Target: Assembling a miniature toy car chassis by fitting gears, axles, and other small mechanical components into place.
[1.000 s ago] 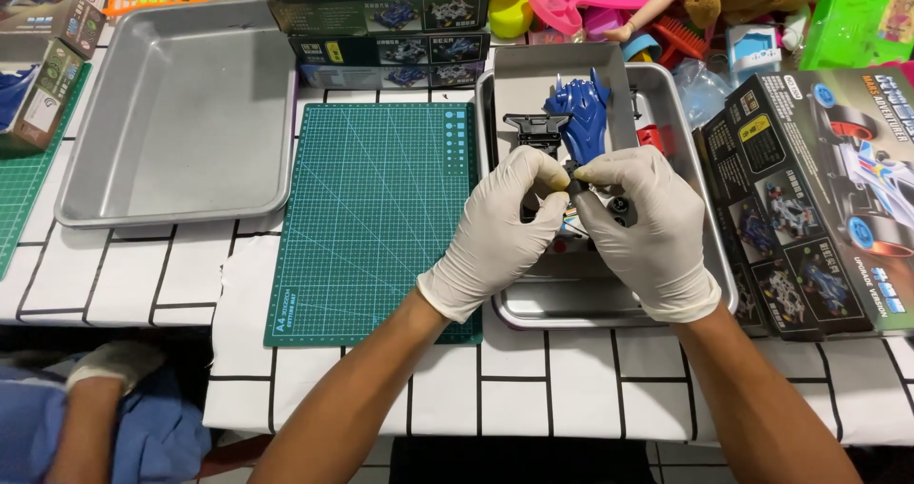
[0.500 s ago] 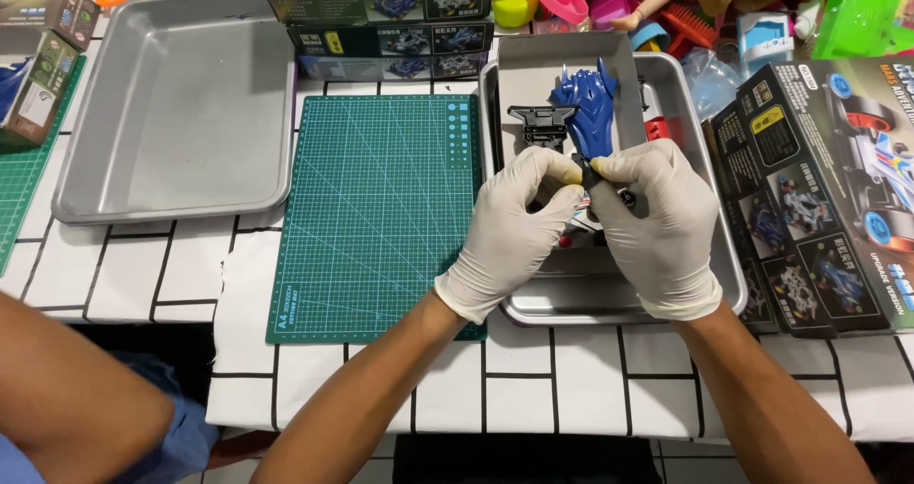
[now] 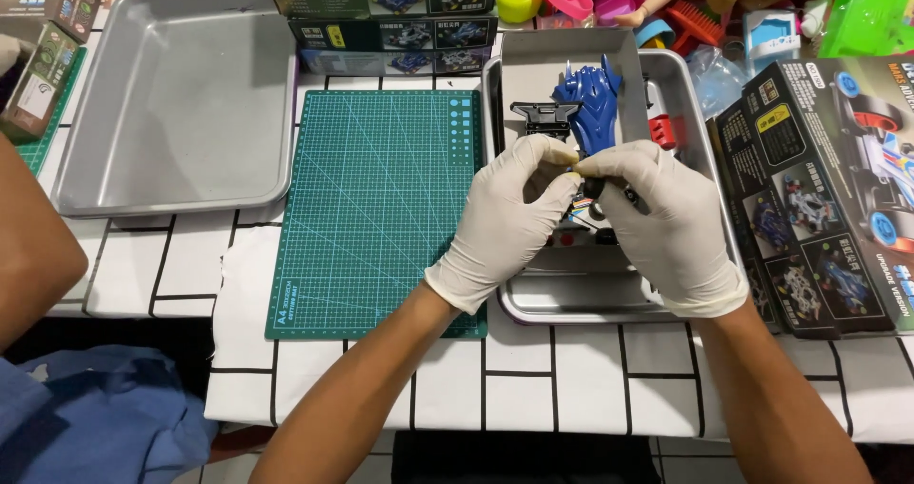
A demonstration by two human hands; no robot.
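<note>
Small black part (image 3: 592,187), perhaps a wheel, pinched between gloved hands.

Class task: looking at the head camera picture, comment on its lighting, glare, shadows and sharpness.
Head view: even overhead light; soft sheen, no harsh glare, on the empty metal tray; both gloved hands, left hand and right hand, are bright but keep their detail, casting only faint shadows into the parts tray; the green cutting mat grid is sharp; the small part between the fingers is too small to make out.

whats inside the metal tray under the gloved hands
A blue plastic car body, a black chassis part and a red piece show; both hands hide the rest.
</note>
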